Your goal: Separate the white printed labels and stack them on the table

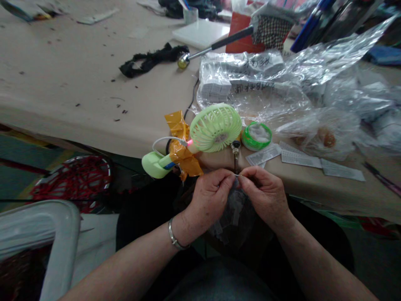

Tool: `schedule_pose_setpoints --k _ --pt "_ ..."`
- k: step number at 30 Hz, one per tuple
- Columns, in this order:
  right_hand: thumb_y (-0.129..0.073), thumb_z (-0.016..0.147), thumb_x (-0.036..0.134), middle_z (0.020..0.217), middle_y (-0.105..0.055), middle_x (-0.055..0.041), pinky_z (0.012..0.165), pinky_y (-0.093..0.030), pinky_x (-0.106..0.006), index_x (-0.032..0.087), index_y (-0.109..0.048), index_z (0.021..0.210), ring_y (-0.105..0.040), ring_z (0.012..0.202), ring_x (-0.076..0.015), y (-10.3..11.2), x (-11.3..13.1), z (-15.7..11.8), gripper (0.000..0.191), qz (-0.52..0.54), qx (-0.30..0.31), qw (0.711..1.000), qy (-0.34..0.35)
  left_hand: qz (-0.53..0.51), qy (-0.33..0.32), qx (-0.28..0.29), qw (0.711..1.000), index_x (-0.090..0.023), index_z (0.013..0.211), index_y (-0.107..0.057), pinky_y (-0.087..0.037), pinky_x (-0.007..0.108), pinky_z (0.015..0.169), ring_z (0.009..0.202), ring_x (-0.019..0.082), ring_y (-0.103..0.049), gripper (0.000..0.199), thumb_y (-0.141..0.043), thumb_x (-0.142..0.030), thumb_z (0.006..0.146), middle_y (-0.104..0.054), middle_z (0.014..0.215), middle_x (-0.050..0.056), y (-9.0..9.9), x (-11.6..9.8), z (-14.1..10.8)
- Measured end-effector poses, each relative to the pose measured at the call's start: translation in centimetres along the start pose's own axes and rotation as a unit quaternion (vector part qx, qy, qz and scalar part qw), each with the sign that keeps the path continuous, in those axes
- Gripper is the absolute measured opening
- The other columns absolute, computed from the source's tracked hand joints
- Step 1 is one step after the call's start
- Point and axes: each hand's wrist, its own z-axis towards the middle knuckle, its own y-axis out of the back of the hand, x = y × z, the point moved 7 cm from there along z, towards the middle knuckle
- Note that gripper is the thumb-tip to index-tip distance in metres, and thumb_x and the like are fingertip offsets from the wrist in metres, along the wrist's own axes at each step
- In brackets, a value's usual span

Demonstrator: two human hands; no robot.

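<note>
My left hand (210,200) and my right hand (266,196) meet at the table's front edge, thumbs and forefingers pinched on a thin whitish piece (236,174) between them, too small to name. Just beyond the fingertips, a small metal rod fixture (236,154) stands at the edge. A green fan (216,127) is fastened by orange tape (184,161) to the left of it. Right of the fixture sits a round green container (257,136) with white material inside. Printed paper strips (300,158) lie near my right hand.
Clear plastic bags with white blocks (216,88) cover the table's right side. A metal-handled tool (203,51) and black cloth (150,60) lie farther back. At the lower left are a grey-white bin (70,234) and a basket of red material (72,182).
</note>
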Motion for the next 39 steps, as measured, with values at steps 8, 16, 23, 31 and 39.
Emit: schedule_pose_setpoints --k 8,16,23,31,39 --pt "-0.06 0.085 0.026 0.074 -0.067 0.0016 0.061 -0.048 -0.021 0.02 -0.065 0.088 -0.061 0.065 -0.0113 0.2 0.0 -1.2 0.008 0.016 0.021 1.0 0.005 0.001 -0.005 0.009 1.0 -0.016 0.077 -0.068 -0.041 0.016 0.057 0.06 0.008 -0.056 0.019 -0.052 -0.018 0.087 -0.065 0.066 -0.003 0.1 -0.4 -0.7" --pt "-0.059 0.087 0.019 0.096 -0.067 -0.0088 0.084 -0.051 -0.033 0.015 -0.065 0.103 -0.062 0.091 -0.0201 4.6 2.7 -1.2 0.018 -0.293 -0.073 0.921 0.245 0.039 0.027 0.04 0.998 -0.019 0.095 -0.071 -0.046 0.022 0.074 0.08 0.015 -0.065 0.02 -0.053 -0.024 0.088 -0.073 0.088 0.003 -0.3 2.5 -1.7" --pt "-0.063 0.085 0.025 0.118 -0.066 -0.0127 0.097 -0.042 -0.051 0.013 -0.063 0.114 -0.056 0.112 -0.0324 4.4 0.6 -0.9 0.031 -0.442 -0.063 0.852 0.273 0.073 0.06 0.059 0.994 -0.02 0.093 -0.072 -0.045 0.025 0.075 0.082 0.018 -0.065 0.02 -0.054 -0.022 0.085 -0.073 0.089 0.004 -0.8 4.3 -2.1" --pt "-0.062 0.083 0.01 0.097 -0.072 -0.0072 0.091 -0.051 -0.042 0.019 -0.068 0.095 -0.063 0.101 -0.0229 6.2 0.2 -1.7 0.016 -0.277 -0.106 0.906 0.303 -0.131 0.191 0.097 0.968 -0.016 0.072 -0.069 -0.044 0.024 0.065 0.069 0.014 -0.059 0.014 -0.059 -0.021 0.08 -0.067 0.07 0.003 -4.0 3.4 -2.0" --pt "-0.06 0.084 0.012 0.099 -0.069 -0.0075 0.09 -0.052 -0.046 0.021 -0.068 0.096 -0.057 0.109 -0.0251 5.1 1.9 -5.3 0.017 -0.21 -0.015 0.91 0.357 -0.519 0.334 0.15 0.772 -0.009 0.089 -0.068 -0.047 0.019 0.055 0.06 0.009 -0.058 0.02 -0.069 -0.026 0.077 -0.064 0.075 0.004 -9.3 0.0 -1.8"
